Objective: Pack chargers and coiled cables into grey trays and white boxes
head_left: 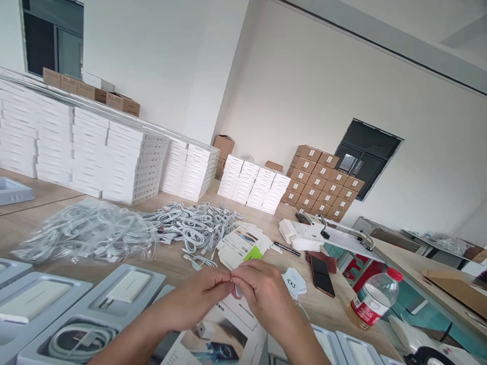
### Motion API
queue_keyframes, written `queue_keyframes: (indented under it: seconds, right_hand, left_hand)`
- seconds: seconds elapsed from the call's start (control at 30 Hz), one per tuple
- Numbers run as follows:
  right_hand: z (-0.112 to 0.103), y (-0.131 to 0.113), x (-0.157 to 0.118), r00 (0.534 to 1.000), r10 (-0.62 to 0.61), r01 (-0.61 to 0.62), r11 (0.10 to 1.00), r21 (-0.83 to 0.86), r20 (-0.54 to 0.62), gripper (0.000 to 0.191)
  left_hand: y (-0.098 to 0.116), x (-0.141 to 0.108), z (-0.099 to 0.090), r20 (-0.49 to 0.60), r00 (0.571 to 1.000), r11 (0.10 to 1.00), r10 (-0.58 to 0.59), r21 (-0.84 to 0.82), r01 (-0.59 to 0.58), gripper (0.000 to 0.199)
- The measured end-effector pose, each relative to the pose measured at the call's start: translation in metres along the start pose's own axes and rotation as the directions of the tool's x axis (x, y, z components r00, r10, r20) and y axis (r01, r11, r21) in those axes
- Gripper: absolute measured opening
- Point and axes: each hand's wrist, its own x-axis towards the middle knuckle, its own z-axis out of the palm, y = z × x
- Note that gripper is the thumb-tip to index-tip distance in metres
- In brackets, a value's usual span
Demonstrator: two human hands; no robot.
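Note:
My left hand [203, 290] and my right hand [261, 286] meet at the lower middle, with thumbs and fingertips pinched together. Between them shows a small whitish bit, mostly covered by the fingers, so I cannot make out what it is. Right below and behind the hands is a white printed box [249, 337] with a picture of a device on its face. Left of my forearm lies a grey tray [131, 314] holding a white block and a coiled white cable [81, 340]. Beyond the hands are flat printed cartons [243, 242] with a green patch.
Bagged cables [93, 230] and a pile of loose cables [194, 223] lie across the table. Stacks of white boxes [125, 157] stand behind. To the right are a phone [322, 275], a pen [286, 248], white cards [293, 283] and a red-capped bottle [375, 299].

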Motion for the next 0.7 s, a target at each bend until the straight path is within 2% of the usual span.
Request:
queue_keyframes:
  seconds: [0.23,0.4,0.5,0.6,0.7]
  right_hand:
    - [-0.001,-0.004,0.000,0.999,0.040,-0.040,0.999,-0.024,0.021,0.023]
    - [-0.001,0.001,0.001,0.996,0.088,-0.089,0.994,-0.057,-0.019,0.021]
    - [-0.011,0.016,0.000,0.986,0.159,-0.164,0.973,-0.160,-0.046,0.021]
    - [-0.020,0.039,-0.004,0.955,0.295,-0.289,0.905,-0.313,-0.031,0.024]
    - [-0.015,0.067,-0.012,0.922,0.387,-0.361,0.849,-0.385,-0.009,0.027]
  left_hand:
    - [-0.003,0.002,0.003,-0.001,1.000,1.000,0.011,0.004,-0.011,0.029]
    - [-0.003,0.004,0.005,-0.047,0.997,0.998,-0.066,-0.010,0.066,0.028]
    - [-0.005,0.005,0.004,-0.107,0.979,0.984,-0.175,-0.030,0.173,0.025]
    - [-0.008,0.006,0.003,-0.155,0.944,0.956,-0.291,-0.080,0.282,0.023]
    - [-0.009,0.007,0.003,-0.200,0.911,0.932,-0.361,-0.093,0.350,0.023]
